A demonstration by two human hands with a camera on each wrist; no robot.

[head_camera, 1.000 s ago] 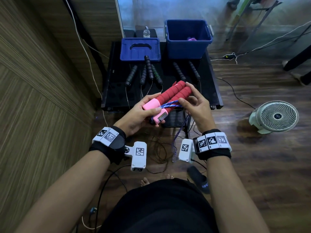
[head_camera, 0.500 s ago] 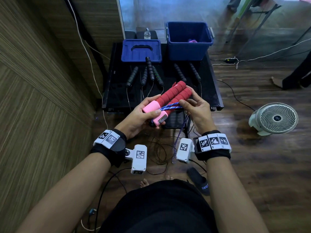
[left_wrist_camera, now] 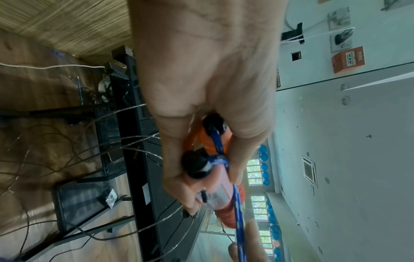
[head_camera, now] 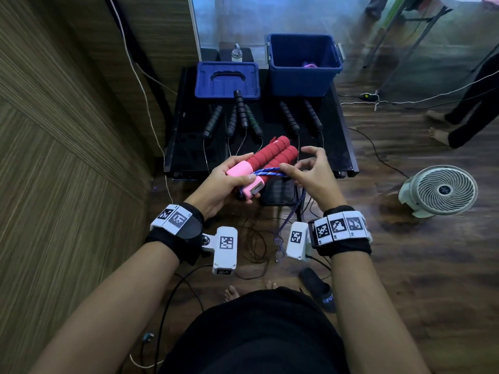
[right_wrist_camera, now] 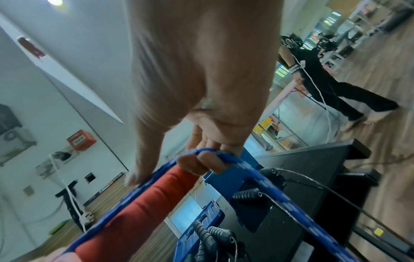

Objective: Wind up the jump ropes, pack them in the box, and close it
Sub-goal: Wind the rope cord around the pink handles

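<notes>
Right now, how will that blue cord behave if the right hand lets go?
Likely floppy: the blue cord droops limply from the right hand to the floor. Probably light; bent fingers carry it. Wraps on the red handles may loosen.

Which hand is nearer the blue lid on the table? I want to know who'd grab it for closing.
Left. The left hand, gripping the red handles, sits below the blue lid; the right hand is farther right, below the box.

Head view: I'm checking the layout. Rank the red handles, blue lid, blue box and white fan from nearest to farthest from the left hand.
1. red handles, gripped in the left hand.
2. blue lid, behind, on the table.
3. blue box, behind, rightward.
4. white fan, on the floor, far right.
</notes>
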